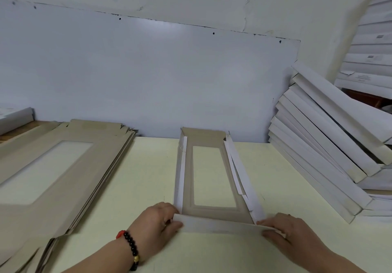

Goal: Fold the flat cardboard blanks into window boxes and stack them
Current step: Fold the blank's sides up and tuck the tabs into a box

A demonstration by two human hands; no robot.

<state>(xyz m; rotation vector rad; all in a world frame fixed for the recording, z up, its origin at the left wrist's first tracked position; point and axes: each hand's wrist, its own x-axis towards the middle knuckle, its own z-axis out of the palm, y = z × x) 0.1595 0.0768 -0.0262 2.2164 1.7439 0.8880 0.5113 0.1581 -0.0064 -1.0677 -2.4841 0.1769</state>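
Observation:
A half-folded window box (188, 202) lies lengthwise on the pale table (152, 166), brown inside up, with a clear window in its middle. Its long side walls and far end wall stand raised. My left hand (158, 225) pinches the left end of the white near end flap (220, 226). My right hand (290, 234) pinches the right end of the same flap at the box's near right corner. A stack of flat brown blanks (70, 166) with window cut-outs lies to the left.
Several finished white boxes (324, 145) lean in a slanted pile at the right, with more white boxes (369, 45) stacked behind them by the wall. Another white box (14, 119) sits at the far left. A white board (148, 77) backs the table.

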